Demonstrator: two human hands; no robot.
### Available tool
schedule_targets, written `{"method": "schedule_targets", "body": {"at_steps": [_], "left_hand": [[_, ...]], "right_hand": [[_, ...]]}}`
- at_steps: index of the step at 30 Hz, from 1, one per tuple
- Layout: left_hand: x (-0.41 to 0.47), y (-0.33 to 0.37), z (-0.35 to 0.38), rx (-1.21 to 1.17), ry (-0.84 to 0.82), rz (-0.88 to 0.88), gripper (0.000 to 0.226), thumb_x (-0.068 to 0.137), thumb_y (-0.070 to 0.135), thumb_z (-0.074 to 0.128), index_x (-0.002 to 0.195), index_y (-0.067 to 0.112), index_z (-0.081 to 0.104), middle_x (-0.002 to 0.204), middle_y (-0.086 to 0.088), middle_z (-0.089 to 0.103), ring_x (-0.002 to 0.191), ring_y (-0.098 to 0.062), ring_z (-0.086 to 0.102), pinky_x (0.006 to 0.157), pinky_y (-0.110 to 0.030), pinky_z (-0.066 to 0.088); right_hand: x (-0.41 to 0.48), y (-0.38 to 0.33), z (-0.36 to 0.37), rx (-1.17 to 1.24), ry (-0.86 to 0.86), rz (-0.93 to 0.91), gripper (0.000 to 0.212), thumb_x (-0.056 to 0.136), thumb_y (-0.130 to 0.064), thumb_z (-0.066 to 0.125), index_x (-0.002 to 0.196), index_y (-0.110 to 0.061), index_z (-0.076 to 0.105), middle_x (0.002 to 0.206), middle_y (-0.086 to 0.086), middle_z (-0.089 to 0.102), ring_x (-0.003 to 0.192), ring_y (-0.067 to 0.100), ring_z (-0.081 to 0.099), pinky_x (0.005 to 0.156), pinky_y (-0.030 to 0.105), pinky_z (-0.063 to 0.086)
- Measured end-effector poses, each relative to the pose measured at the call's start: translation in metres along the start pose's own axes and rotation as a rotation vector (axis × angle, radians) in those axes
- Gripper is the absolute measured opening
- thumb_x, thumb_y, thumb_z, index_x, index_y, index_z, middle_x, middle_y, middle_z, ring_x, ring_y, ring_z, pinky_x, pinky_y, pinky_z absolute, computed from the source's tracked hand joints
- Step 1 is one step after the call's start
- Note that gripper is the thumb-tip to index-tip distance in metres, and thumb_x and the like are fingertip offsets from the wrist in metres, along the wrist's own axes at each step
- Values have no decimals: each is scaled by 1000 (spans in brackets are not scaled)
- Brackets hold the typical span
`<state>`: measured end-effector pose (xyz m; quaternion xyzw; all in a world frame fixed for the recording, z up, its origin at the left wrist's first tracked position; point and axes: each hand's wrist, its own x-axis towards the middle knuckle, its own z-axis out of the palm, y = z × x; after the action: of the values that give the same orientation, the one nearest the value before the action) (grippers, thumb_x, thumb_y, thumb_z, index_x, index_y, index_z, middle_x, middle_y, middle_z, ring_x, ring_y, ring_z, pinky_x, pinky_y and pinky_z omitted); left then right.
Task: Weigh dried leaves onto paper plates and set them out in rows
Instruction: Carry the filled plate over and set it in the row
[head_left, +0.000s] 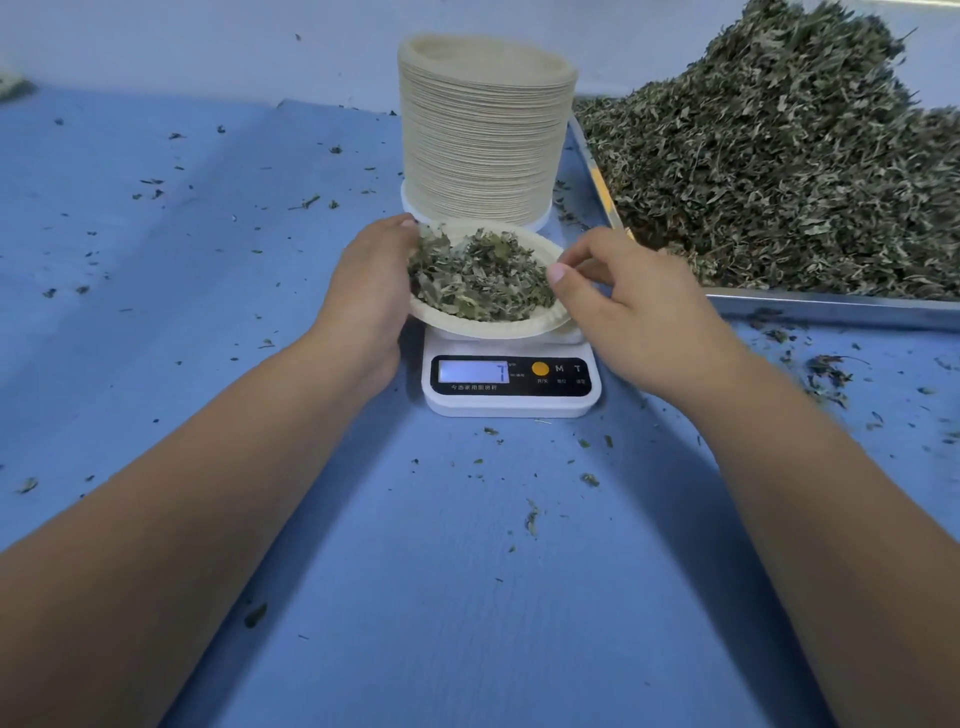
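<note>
Paper plate (483, 325) of crumbly leaves (478, 275) on scale (509, 405), left grip (369, 291) and right grip (623, 312) tight on round rim

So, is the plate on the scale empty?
No, the plate on the scale holds a heap of dried leaves.

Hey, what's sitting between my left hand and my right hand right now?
In the head view, the paper plate of dried leaves, on the scale, lies between the left hand and the right hand.
</note>
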<state>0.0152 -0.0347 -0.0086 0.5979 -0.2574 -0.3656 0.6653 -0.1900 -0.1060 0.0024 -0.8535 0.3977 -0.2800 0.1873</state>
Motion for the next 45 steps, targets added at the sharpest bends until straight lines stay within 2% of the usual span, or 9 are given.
{"method": "schedule_targets", "body": {"at_steps": [3, 5, 9, 13, 27, 32, 37, 40, 45], "left_hand": [[1, 13, -10, -164, 178, -17, 22, 99, 22, 55, 98, 24, 78, 84, 6, 78, 70, -12, 75, 78, -38, 63], [-2, 17, -24, -185, 224, 24, 23, 97, 20, 53, 103, 21, 75, 87, 5, 78, 77, -14, 75, 86, -40, 60], [-15, 22, -69, -225, 325, 93, 29, 96, 15, 47, 108, 22, 73, 96, 4, 80, 81, -15, 77, 70, -32, 57], [-25, 39, -126, -269, 482, 131, 30, 98, 17, 48, 115, 22, 72, 109, 1, 78, 86, -15, 77, 70, -32, 59], [-26, 60, -328, 7, 778, 58, 10, 88, 26, 45, 92, 22, 53, 95, -4, 46, 87, -19, 41, 73, -41, 32], [-9, 59, -391, 277, 861, 24, 29, 98, 12, 38, 70, 20, 36, 72, 0, 38, 69, -21, 33, 52, -30, 27], [-13, 57, -454, 20, 1057, 37, 9, 93, 15, 44, 98, 16, 52, 84, -5, 42, 74, -24, 34, 62, -33, 28], [-8, 59, -470, -72, 1169, 37, 42, 95, 18, 46, 136, 10, 52, 83, 2, 47, 63, -22, 41, 57, -30, 30], [-12, 62, -492, -94, 1228, 109, 49, 98, 22, 44, 146, 19, 46, 134, -4, 61, 105, -21, 63, 91, -34, 48]], "right_hand": [[-5, -15, 5, 168, -28, 12, 25, 87, -63, 58, 97, -41, 60, 109, -9, 71, 89, 3, 66, 77, 26, 51], [-8, -31, 11, 216, -64, -35, 31, 79, -67, 61, 97, -43, 62, 106, -13, 71, 84, 4, 65, 68, 21, 49], [-2, -72, 30, 227, -167, -235, 34, 74, -66, 70, 98, -43, 63, 136, -8, 60, 133, 1, 44, 91, 5, 31], [11, -120, 60, 183, -246, -356, 32, 77, -60, 76, 98, -39, 66, 104, -17, 59, 104, -4, 55, 84, 22, 40], [41, -265, 227, 334, -409, -413, 37, 71, -69, 73, 94, -41, 67, 106, -19, 63, 100, -4, 54, 79, 19, 42], [60, -309, 288, 288, -471, -439, 36, 72, -67, 77, 91, -38, 67, 104, -16, 64, 101, 5, 57, 85, 27, 45], [75, -366, 341, 178, -486, -535, 37, 73, -71, 71, 89, -38, 62, 101, -15, 61, 102, 14, 58, 92, 38, 47], [85, -405, 373, 77, -460, -550, 42, 75, -75, 63, 88, -35, 59, 101, -13, 62, 111, 22, 57, 102, 53, 41], [99, -464, 422, 24, -481, -525, 49, 76, -77, 55, 98, -33, 56, 111, -7, 62, 121, 28, 52, 106, 59, 34]]}}
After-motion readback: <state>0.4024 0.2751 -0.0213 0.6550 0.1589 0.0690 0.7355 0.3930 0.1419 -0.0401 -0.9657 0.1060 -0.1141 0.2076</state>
